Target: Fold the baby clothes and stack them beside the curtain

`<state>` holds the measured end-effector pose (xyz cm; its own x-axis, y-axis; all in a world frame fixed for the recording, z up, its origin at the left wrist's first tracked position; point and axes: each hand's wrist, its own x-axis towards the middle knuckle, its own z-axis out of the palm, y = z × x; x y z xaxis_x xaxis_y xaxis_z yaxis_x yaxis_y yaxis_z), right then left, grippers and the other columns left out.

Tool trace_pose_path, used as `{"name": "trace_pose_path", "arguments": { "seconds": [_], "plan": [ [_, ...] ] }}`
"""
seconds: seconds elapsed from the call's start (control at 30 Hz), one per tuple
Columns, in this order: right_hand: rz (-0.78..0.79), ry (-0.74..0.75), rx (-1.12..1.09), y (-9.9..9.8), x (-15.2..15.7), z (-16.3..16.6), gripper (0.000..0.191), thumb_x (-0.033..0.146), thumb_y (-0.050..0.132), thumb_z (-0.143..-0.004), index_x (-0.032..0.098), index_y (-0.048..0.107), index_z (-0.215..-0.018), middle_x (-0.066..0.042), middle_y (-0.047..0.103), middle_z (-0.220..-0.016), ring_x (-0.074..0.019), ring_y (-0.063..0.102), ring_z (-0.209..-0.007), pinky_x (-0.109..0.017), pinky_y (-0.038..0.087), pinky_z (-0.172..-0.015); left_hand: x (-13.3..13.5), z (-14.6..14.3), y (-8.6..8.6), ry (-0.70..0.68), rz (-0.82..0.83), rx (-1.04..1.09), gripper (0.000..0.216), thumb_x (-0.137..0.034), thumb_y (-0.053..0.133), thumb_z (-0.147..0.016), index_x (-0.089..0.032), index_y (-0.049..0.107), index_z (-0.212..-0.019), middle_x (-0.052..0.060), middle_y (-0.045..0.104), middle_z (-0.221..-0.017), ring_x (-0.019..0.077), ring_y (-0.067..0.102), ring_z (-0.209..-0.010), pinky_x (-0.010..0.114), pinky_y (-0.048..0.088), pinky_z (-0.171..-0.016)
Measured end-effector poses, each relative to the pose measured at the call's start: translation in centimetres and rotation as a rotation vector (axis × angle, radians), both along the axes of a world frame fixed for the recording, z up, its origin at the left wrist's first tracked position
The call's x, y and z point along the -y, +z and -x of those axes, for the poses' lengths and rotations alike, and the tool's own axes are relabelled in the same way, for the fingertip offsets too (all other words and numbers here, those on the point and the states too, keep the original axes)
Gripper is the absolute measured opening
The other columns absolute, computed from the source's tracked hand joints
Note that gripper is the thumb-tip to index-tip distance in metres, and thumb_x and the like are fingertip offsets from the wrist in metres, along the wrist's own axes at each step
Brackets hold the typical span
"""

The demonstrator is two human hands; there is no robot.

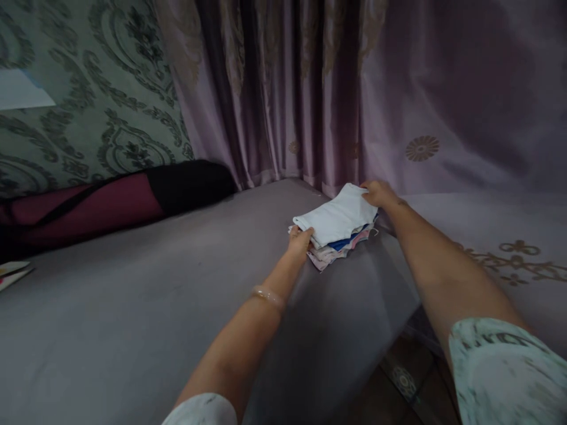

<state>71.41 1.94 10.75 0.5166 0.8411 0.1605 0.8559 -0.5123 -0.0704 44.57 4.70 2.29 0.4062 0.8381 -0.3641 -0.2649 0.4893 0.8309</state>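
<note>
We have both hands on a folded white cloth [334,213], the top piece of a small stack of folded fabric [325,255] that lies between them on a grey-covered surface [133,307]. Our left hand [300,239] grips the cloth's near left corner, thumb on top; how many layers its fingers take in, we cannot tell. Our right hand [380,193] pinches the far right corner, its fingertips partly hidden by the cloth. Just under the white piece, between our hands, a blue layer [340,244] shows, with pink and pale edges jutting unevenly below it. A pale bracelet [269,297] circles our left wrist, behind the hand. Close beyond our right hand, a shiny purple curtain [283,100] with gold motifs hangs down to the surface and closes off the space behind the stack. To the right of that hand, paler fabric with brown embroidery [516,248] spreads out, partly covered by our forearm. Well to the left of our left hand, a long maroon and black bag [119,200] lies along the foot of a green patterned wall [128,130], and nearer us on that side some flat papers [13,274] reach the view's edge. Below our right hand, past the surface's edge, dark patterned floor [403,381] shows.
</note>
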Motion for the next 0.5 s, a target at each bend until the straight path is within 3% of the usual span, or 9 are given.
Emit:
{"name": "trace_pose_path", "arguments": {
  "seconds": [0.13, 0.23, 0.3, 0.37, 0.5],
  "plan": [
    [0.010, -0.065, 0.013, -1.6, 0.4, 0.6, 0.044, 0.013, 0.049, -0.091, 0.018, 0.055, -0.133, -0.018, 0.061, -0.123, -0.0248, 0.057, -0.110, -0.034, 0.040, -0.088, 0.4, 0.2, -0.5, 0.017, -0.048, -0.054, 0.057, -0.011, 0.075, -0.068, -0.021, 0.050, -0.118, 0.004, 0.067, -0.095, 0.0127, 0.065, -0.071, 0.022, 0.050, -0.063],
    [0.020, -0.084, 0.028, -2.8, 0.6, 1.1, 0.044, 0.011, 0.045, -0.092, 0.016, 0.053, -0.134, -0.020, 0.061, -0.122, -0.0256, 0.057, -0.111, -0.035, 0.039, -0.088, 1.1, 0.6, -0.7, 0.005, -0.138, -0.037, 0.085, -0.007, 0.073, -0.068, -0.027, 0.031, -0.139, 0.004, 0.067, -0.101, 0.0129, 0.065, -0.077, 0.020, 0.049, -0.063],
    [0.018, -0.094, 0.052, -3.6, 0.7, 1.4, 0.043, 0.012, 0.044, -0.092, 0.015, 0.053, -0.134, -0.021, 0.061, -0.122, -0.0262, 0.057, -0.111, -0.035, 0.039, -0.088, 1.5, 0.8, -0.8, -0.026, -0.214, -0.022, 0.092, -0.006, 0.070, -0.070, -0.029, 0.022, -0.145, 0.003, 0.066, -0.098, 0.0118, 0.064, -0.073, 0.019, 0.048, -0.062],
    [0.004, -0.124, 0.104, -4.4, 0.8, 1.6, 0.041, 0.016, 0.045, -0.093, 0.013, 0.053, -0.133, -0.021, 0.060, -0.124, -0.0274, 0.056, -0.112, -0.036, 0.039, -0.088, 1.8, 0.9, -0.9, -0.063, -0.266, -0.037, 0.083, -0.008, 0.070, -0.071, -0.028, 0.032, -0.143, 0.000, 0.064, -0.087, 0.0106, 0.060, -0.066, 0.019, 0.046, -0.060],
    [-0.017, -0.201, 0.178, -5.2, 1.0, 2.0, 0.033, 0.021, 0.046, -0.093, 0.009, 0.063, -0.118, -0.023, 0.058, -0.125, -0.0327, 0.053, -0.116, -0.041, 0.039, -0.090, 2.0, 0.8, -1.5, -0.136, -0.295, -0.119, 0.042, -0.014, 0.069, -0.074, -0.019, 0.061, -0.115, -0.006, 0.047, -0.064, 0.0073, 0.047, -0.051, 0.019, 0.042, -0.055]
  ]
}}
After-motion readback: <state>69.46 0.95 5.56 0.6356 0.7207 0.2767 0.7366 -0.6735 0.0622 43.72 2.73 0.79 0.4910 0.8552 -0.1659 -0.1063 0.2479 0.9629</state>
